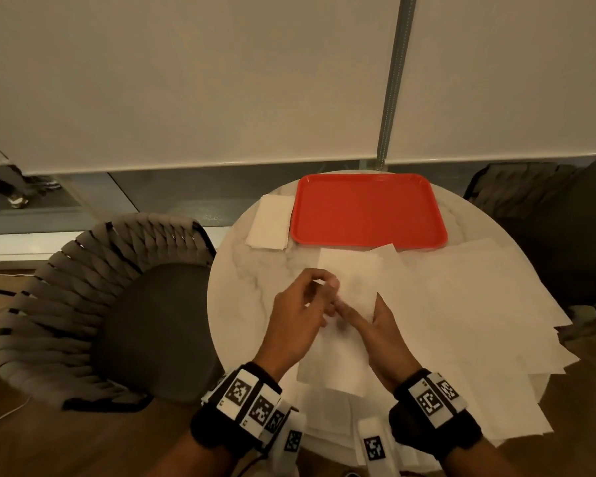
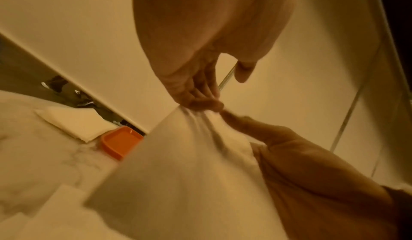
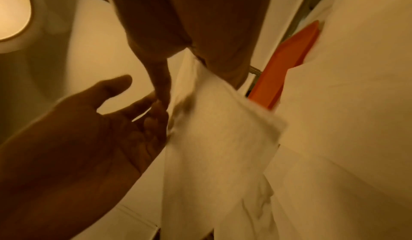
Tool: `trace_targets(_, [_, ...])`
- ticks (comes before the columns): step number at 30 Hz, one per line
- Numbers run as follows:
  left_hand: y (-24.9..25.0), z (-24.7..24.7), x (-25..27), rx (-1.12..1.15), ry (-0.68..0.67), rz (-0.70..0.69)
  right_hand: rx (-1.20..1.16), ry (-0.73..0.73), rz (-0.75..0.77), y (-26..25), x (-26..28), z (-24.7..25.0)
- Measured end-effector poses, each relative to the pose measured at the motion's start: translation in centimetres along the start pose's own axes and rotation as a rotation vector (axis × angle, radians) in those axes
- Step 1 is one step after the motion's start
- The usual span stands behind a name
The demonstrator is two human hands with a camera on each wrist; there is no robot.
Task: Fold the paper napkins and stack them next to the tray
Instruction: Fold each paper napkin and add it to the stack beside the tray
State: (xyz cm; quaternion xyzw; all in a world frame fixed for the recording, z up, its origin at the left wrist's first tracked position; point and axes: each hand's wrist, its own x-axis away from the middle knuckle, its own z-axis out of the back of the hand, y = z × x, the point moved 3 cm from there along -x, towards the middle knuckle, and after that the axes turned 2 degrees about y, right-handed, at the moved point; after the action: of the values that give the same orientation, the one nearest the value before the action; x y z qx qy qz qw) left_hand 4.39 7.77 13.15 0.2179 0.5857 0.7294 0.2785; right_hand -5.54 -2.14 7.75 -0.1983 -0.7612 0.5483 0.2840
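Unfolded napkins (image 1: 479, 321): a loose, overlapping pile was spread over the near and right part of the tabletop (image 1: 241, 270), some sheets hanging past its edge.
Napkin in hand (image 1: 344, 304): one sheet was held up off the tabletop between both hands, its long axis running from the person's body away toward the tray; it hung slack below the grip.
Left hand (image 1: 298, 318): the upper left edge of the sheet was pinched by curled fingers (image 2: 200, 102), as seen in the left wrist view.
Right hand (image 1: 381, 339): the sheet was gripped between thumb and fingers at its right side, with the forefinger stretched across to meet the left fingers.
Nearer hand: both hands were on the sheet and just beside each other, so neither was judged nearer.
Key relation: the folded stack (image 1: 270, 222) lay ahead and to the left of the hands, so the left hand was judged better placed to carry the sheet there.
Tray (image 1: 369, 211): the red tray sat at the far side of the tabletop, the stack touching or just beside its left rim.
Stage: the fold was judged not yet finished.
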Motion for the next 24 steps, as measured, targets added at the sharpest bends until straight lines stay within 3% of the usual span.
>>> trace_targets(2, [-0.8, 1.9, -0.6, -0.103, 0.163, -0.026, 0.062, 0.033, 0.001, 0.1, -0.6, 0.1])
trace_targets(3, [-1.4, 2.5, -0.9, -0.129, 0.182, 0.009, 0.064, 0.035, -0.008, 0.1, -0.9, 0.0])
trace_targets(7, [-3.8, 3.6, -1.4, -0.191, -0.066, 0.149, 0.069, 0.054, -0.004, -0.2, -2.1, -1.3])
trace_targets(12, [-6.3, 6.3, -4.2, -0.101, 0.005, 0.155, 0.153, 0.035, -0.034, 1.4, -4.6, -3.2])
trace_targets(15, [-8.2, 9.4, -8.2, -0.056, 0.086, 0.224, 0.414, 0.066, 0.018, 3.4, -5.9, -3.4])
trace_targets(18, [-10.5, 12.7, -13.2, -0.042, 0.115, 0.294, 0.745, -0.027, 0.103, 6.2, -6.2, -4.1])
trace_targets(20, [-11.9, 14.5, -16.7, -0.039, 0.105, 0.306, 0.909, -0.114, 0.061, 9.2, -6.7, -3.9])
trace_targets(24, [-14.0, 16.3, -23.8, -0.09, 0.074, 0.304, 1.18, -0.144, 0.053, 13.6, -9.1, -3.3])
